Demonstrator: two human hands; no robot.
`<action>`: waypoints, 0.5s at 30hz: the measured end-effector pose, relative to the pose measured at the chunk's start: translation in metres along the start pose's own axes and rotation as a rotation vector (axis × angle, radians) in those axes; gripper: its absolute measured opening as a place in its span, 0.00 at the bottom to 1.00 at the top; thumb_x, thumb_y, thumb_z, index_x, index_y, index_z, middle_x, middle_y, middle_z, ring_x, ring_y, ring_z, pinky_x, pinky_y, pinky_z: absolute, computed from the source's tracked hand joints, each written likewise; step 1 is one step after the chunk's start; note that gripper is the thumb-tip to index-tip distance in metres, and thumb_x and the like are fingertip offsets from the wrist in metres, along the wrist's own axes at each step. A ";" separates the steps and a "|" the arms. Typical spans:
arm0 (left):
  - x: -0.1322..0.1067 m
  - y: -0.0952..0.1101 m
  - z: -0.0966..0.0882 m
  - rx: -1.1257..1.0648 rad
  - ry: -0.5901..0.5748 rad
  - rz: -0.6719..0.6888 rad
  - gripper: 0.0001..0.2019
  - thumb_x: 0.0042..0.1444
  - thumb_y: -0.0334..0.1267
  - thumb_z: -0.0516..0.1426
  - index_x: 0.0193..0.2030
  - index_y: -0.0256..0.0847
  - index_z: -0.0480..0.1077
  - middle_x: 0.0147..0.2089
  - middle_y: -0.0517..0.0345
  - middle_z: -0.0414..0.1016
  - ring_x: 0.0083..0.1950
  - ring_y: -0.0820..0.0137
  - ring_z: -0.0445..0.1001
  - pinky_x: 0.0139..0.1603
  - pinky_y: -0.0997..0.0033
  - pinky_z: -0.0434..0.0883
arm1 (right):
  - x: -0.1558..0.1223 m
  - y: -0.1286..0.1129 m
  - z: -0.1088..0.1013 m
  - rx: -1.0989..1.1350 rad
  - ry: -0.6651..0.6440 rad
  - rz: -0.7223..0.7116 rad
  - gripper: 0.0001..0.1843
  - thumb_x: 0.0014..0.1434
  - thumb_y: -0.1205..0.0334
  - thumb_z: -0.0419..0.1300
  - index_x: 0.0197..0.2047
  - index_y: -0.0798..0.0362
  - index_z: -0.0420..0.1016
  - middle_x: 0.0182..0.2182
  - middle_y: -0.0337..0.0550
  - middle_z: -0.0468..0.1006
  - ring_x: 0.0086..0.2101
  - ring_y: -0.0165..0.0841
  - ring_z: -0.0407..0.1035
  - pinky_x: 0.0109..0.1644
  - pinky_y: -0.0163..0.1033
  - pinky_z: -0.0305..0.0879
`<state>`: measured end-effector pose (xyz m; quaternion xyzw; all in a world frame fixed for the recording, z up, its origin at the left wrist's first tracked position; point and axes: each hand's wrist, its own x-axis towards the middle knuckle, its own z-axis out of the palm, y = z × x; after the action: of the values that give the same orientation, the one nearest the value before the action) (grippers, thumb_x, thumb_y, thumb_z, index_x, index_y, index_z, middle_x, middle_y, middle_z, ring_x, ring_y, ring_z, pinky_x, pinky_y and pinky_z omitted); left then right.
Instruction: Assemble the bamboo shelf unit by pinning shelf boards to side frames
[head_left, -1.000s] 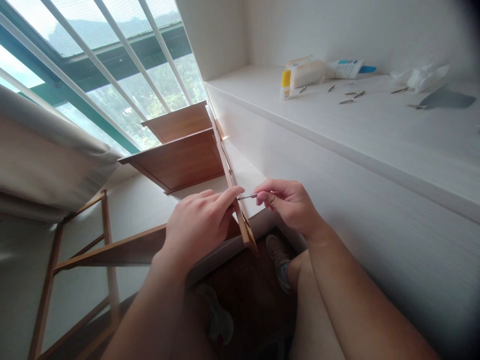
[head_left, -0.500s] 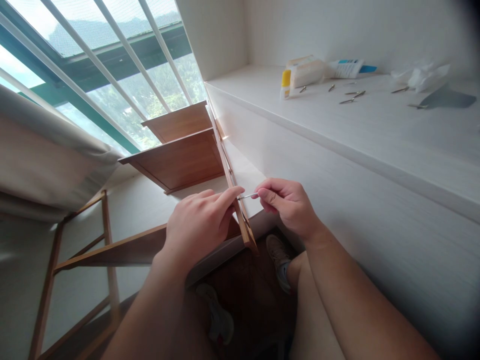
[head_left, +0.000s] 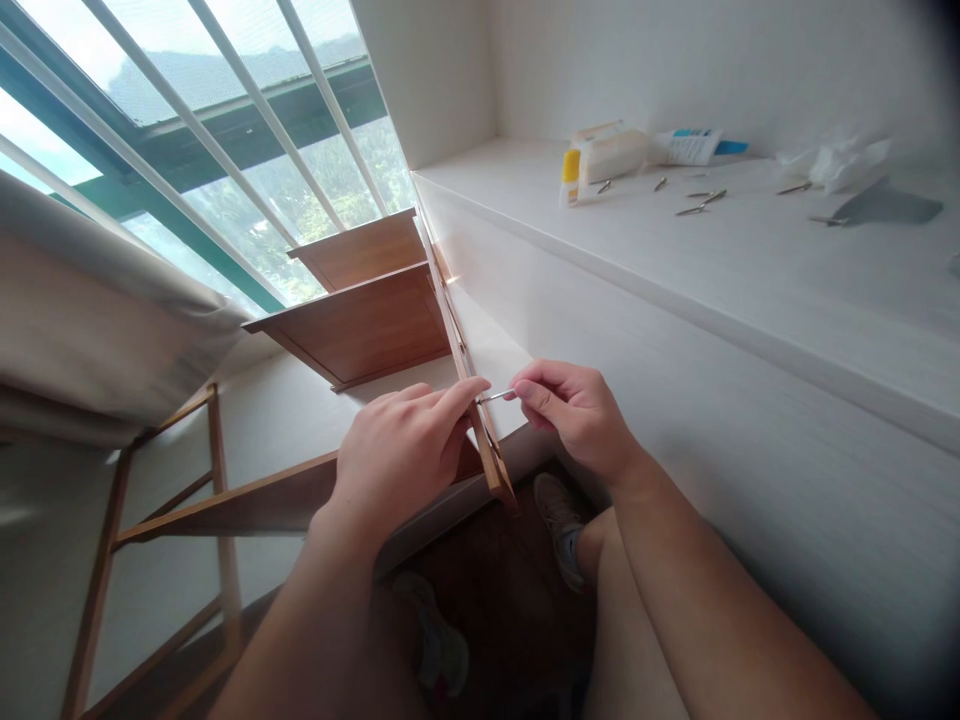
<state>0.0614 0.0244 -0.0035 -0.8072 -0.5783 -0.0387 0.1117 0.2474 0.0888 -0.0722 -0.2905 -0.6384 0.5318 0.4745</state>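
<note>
A long white ledge carries a yellow-capped bottle, a blue-capped white tube, slim metal pieces and crumpled translucent plastic.

Nothing legible; print on the white tube seems too small to read.

The head camera looks forward and down; left hand, right hand near.

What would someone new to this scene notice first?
Probably the action in the middle: the right hand pinches a thin metal rod, its tip at a wooden rail where the left hand rests. Next, perhaps, the bright barred window at upper left. Then the yellow-capped bottle on the white ledge at upper right.
</note>
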 end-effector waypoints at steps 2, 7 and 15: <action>0.000 0.000 -0.001 -0.001 0.000 0.005 0.16 0.64 0.38 0.48 0.58 0.53 0.64 0.36 0.64 0.79 0.36 0.65 0.73 0.31 0.67 0.57 | 0.000 0.000 0.001 -0.006 0.003 0.007 0.13 0.63 0.54 0.58 0.33 0.54 0.75 0.19 0.34 0.64 0.22 0.26 0.57 0.27 0.34 0.52; -0.001 0.002 -0.005 -0.010 -0.018 -0.006 0.18 0.64 0.37 0.49 0.60 0.53 0.62 0.35 0.63 0.78 0.37 0.64 0.73 0.31 0.67 0.58 | 0.000 0.001 0.002 0.029 -0.025 0.046 0.14 0.64 0.52 0.57 0.37 0.54 0.75 0.18 0.33 0.63 0.21 0.27 0.57 0.26 0.34 0.53; -0.002 0.003 -0.010 -0.045 -0.038 -0.020 0.16 0.64 0.37 0.49 0.58 0.51 0.63 0.37 0.60 0.78 0.39 0.63 0.75 0.33 0.67 0.61 | 0.004 0.009 -0.003 0.020 -0.056 0.100 0.17 0.62 0.50 0.59 0.30 0.55 0.72 0.17 0.34 0.65 0.20 0.26 0.57 0.25 0.34 0.53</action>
<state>0.0639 0.0194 0.0054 -0.8043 -0.5874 -0.0374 0.0821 0.2472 0.0955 -0.0796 -0.3022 -0.6310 0.5690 0.4321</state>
